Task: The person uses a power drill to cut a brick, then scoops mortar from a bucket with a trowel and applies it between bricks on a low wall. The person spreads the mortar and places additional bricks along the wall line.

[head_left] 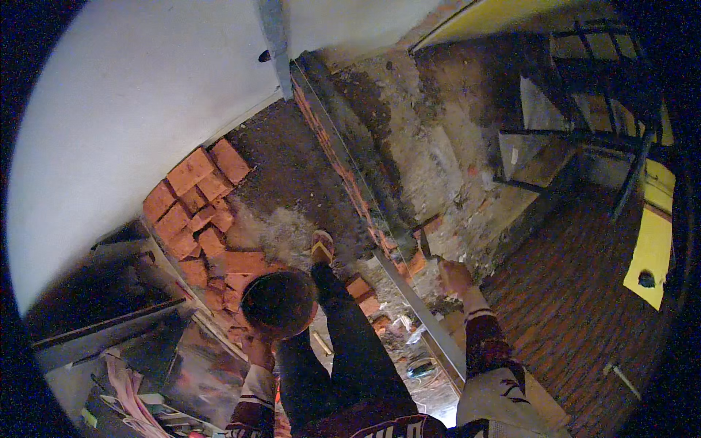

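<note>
My left hand [260,351] grips the near edge of a round, dark bowl [280,304], held out beside my leg; its contents are too dark to make out. In my right hand [456,278] is a trowel [425,244], its narrow blade pointing away from me. The blade is close to an orange brick [415,263] at the near part of a low brick wall [337,166]. A thin string runs along this wall, and a long straight bar [421,315] lies in line with its near end.
Loose orange bricks [191,175] are heaped on the left by a pale wall [131,95]. More bricks [359,287] lie near my legs. A post [274,47] stands at the wall's far end. Right are a ribbed brown surface [584,277], dark framework and a yellow panel [650,244].
</note>
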Demonstrator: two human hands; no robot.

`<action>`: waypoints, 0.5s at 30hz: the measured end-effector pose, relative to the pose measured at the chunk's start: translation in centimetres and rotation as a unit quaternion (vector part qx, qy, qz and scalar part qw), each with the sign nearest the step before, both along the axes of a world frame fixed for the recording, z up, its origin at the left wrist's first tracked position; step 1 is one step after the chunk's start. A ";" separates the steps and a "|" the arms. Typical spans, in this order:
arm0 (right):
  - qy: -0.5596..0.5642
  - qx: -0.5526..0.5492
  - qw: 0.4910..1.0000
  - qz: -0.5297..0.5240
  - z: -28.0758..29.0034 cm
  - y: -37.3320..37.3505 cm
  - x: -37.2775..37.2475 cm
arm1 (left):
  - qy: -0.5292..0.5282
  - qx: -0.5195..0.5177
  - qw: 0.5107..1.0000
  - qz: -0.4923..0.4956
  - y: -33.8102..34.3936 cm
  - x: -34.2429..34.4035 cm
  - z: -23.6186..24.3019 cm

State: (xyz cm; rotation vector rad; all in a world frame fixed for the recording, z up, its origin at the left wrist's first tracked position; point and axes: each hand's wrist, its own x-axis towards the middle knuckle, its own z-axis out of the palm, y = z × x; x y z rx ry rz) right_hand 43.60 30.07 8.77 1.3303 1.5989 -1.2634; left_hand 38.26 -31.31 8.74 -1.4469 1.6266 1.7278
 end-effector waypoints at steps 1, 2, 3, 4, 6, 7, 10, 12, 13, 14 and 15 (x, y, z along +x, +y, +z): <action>0.051 0.027 0.987 0.147 -0.3 0.3 -1.2 | -0.016 -0.009 1.000 -0.001 0.3 0.0 0.2; 0.109 0.038 0.972 0.207 -0.5 0.5 -2.7 | -0.033 -0.019 0.999 -0.002 0.5 -0.1 0.2; 0.120 0.029 0.965 0.233 -1.2 0.7 -4.7 | -0.039 -0.027 0.999 -0.008 0.7 0.0 0.2; 0.131 0.019 0.957 0.260 -2.0 1.1 -7.1 | -0.044 -0.036 0.998 -0.013 0.8 0.1 0.2; 0.152 -0.003 0.938 0.312 -4.0 1.8 -12.1 | -0.020 -0.080 0.991 -0.101 0.6 0.8 -0.1; 0.162 -0.016 0.927 0.338 -5.0 2.0 -14.7 | 0.007 -0.117 0.976 -0.182 0.3 1.5 -0.1; 0.198 0.066 0.922 0.327 -8.1 0.9 -22.1 | 0.008 -0.203 0.911 -0.360 -1.0 3.9 -0.9; 0.291 -0.028 0.955 0.059 -10.5 -0.3 -28.4 | 0.034 -0.285 0.832 -0.474 -2.0 5.1 -1.8; 0.337 -0.079 0.937 -0.044 -11.6 -0.8 -31.3 | 0.068 -0.337 0.769 -0.538 -2.3 5.5 -2.2; 0.376 -0.046 0.921 0.086 -12.3 0.0 -35.0 | 0.103 -0.384 0.698 -0.596 -2.3 5.9 -2.5; 0.409 -0.012 0.888 0.213 -12.9 1.0 -38.5 | 0.071 -0.323 0.813 -0.479 -2.1 6.1 -2.8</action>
